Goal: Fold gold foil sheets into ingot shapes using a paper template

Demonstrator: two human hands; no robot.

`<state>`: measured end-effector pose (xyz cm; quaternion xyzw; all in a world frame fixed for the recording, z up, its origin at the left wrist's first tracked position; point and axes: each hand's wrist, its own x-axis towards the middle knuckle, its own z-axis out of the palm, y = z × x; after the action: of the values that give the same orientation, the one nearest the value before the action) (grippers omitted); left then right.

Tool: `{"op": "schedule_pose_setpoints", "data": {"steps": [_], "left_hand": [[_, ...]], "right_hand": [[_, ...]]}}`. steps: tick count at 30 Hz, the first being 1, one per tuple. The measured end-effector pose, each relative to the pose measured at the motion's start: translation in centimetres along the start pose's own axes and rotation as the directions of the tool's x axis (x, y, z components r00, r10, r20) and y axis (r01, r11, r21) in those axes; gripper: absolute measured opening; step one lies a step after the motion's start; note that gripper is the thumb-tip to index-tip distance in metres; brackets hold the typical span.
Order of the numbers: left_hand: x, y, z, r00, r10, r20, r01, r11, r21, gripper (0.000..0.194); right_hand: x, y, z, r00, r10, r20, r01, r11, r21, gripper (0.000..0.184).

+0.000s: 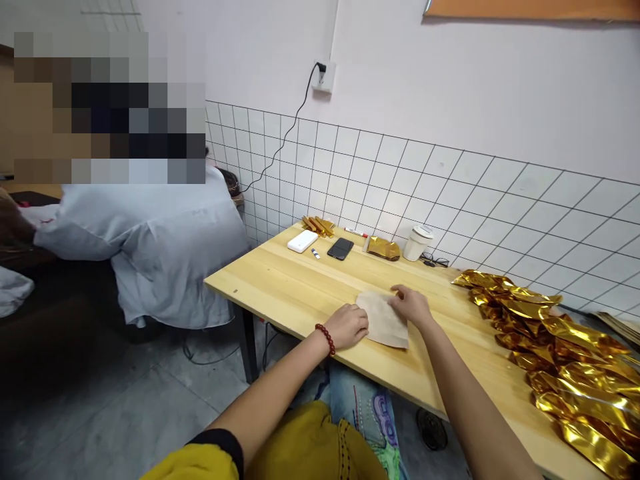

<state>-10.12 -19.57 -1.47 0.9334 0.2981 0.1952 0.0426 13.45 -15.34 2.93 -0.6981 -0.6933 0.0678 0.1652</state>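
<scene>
A piece of light brown paper [383, 323] lies on the wooden table in front of me. Its left edge is under the curled fingers of my left hand [347, 327], which wears a red bead bracelet [327, 339] at the wrist. At the upper right edge of the paper, the bent fingers and thumb of my right hand [413, 305] grip it. Parts of the paper's edges are hidden by both hands.
Gold foil packets [565, 353] pile along the table's [280, 287] right side. Behind the paper are a white power bank [302, 241], phone [341, 249], folded gold foil [383, 249], white cup [418, 243] and glasses [434, 261]. A person in white [165, 233] sits left.
</scene>
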Motion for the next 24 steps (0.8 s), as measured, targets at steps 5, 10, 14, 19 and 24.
{"op": "schedule_pose_setpoints", "data": {"steps": [5,10,14,19,24], "left_hand": [[-0.1,0.0,0.2,1.0,0.016,-0.024,-0.016,1.0,-0.003,0.018],[-0.1,0.2,-0.3,1.0,-0.015,0.004,0.015,0.999,-0.032,0.019],[-1.4,0.7,-0.8,1.0,-0.028,0.004,0.028,0.996,-0.084,0.035],[-5.2,1.8,-0.8,0.995,0.03,-0.094,-0.037,0.996,-0.077,0.06],[-7.8,2.5,-0.9,0.987,0.035,-0.159,-0.089,0.934,-0.347,0.018]], "right_hand": [[-0.1,0.2,-0.9,0.932,-0.123,-0.341,0.148,0.988,0.049,0.052],[-5.3,-0.1,2.7,0.9,-0.433,-0.053,0.43,0.901,-0.05,0.068],[-8.9,0.5,4.1,0.94,-0.241,0.241,0.268,0.96,-0.084,0.079],[-14.5,0.7,3.5,0.879,-0.357,0.316,0.396,0.916,-0.068,0.106],[-18.7,0.7,2.7,0.862,-0.505,0.041,0.501,0.861,0.083,0.05]]}}
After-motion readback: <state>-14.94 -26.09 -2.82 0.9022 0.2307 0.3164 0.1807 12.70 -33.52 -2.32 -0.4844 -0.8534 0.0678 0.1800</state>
